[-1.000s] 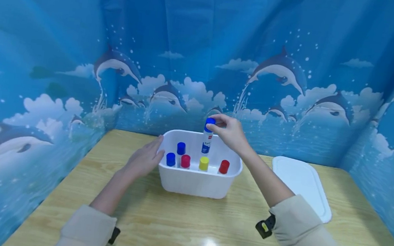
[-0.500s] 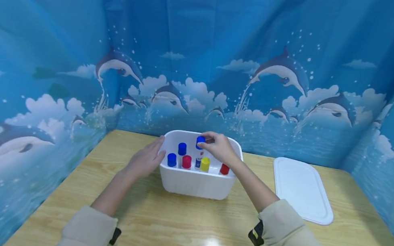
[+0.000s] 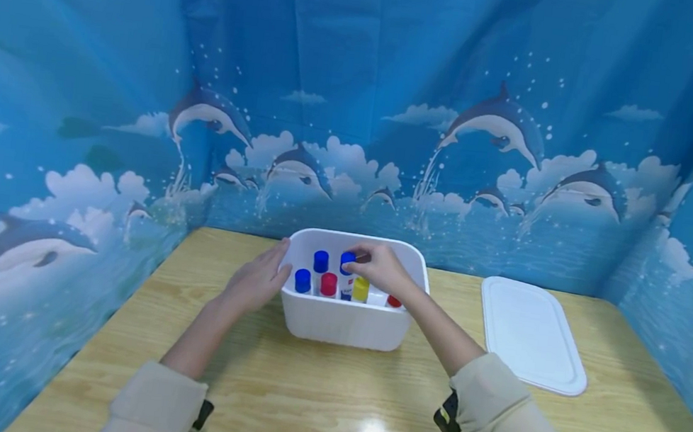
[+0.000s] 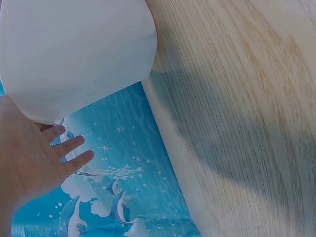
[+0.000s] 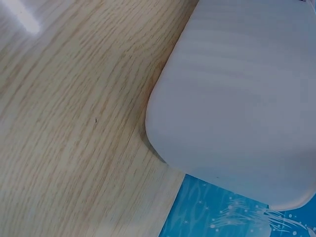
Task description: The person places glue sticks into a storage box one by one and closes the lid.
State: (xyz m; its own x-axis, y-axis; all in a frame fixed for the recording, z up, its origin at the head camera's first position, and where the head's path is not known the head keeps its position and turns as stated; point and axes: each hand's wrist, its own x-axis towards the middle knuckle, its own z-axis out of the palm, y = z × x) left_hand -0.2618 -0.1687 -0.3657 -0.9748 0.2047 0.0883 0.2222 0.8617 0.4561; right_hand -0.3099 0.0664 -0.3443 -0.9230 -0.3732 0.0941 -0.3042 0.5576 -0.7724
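Note:
In the head view a white plastic bin (image 3: 343, 324) stands on the table with several capped tubes upright inside. My right hand (image 3: 382, 268) reaches over its right rim and pinches the blue cap of a white tube that looks like a glue stick (image 3: 346, 284), low among the others. Around it show a red cap (image 3: 329, 284), a yellow cap (image 3: 360, 289) and two more blue caps (image 3: 320, 261). My left hand (image 3: 257, 278) rests with extended fingers along the bin's left wall; the left wrist view shows these fingers spread (image 4: 74, 145). Bin walls hide the tubes' bases.
To the right a white lid (image 3: 534, 336) lies flat on the wooden table (image 3: 300, 396). Behind the bin hangs a blue dolphin-print curtain (image 3: 359, 103), which also covers both sides. Another red cap (image 3: 394, 301) shows partly under my right wrist.
My right hand has lowered the blue-capped glue stick from above the rim down into the bin, shifting slightly left. The left hand has stayed at the bin's left side.

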